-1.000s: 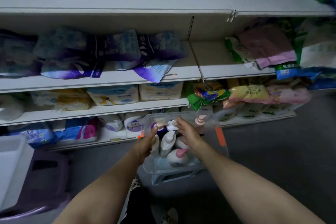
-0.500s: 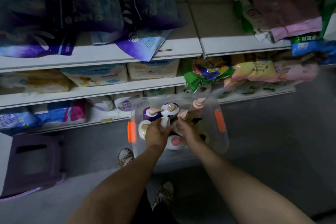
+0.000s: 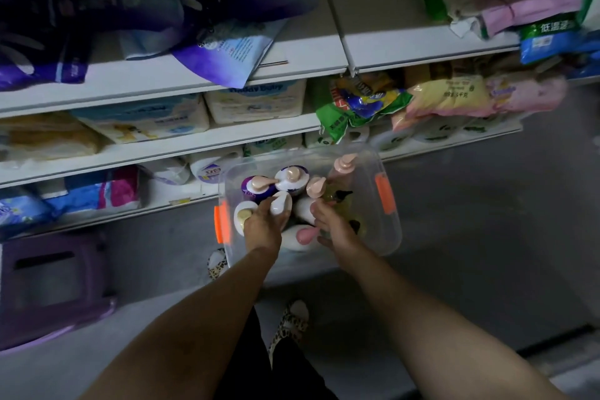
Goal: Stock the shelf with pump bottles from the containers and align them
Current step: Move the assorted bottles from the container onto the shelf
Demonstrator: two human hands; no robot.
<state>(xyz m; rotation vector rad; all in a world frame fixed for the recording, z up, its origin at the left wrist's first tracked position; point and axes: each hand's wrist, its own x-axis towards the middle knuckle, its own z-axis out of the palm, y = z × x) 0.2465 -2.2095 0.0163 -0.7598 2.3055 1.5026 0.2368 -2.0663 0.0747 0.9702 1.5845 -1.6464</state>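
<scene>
Early stage — bottles all in bin, none on shelf (visibly). Left hand grips white bottle; right hand grip unclear.

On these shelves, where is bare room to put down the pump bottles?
Free: the upper shelf board, between the purple packs and the pink and green packs. Crowded: the middle shelf and the bottom shelf, full of packs and rolls. Both hands are in the clear bin.
</scene>
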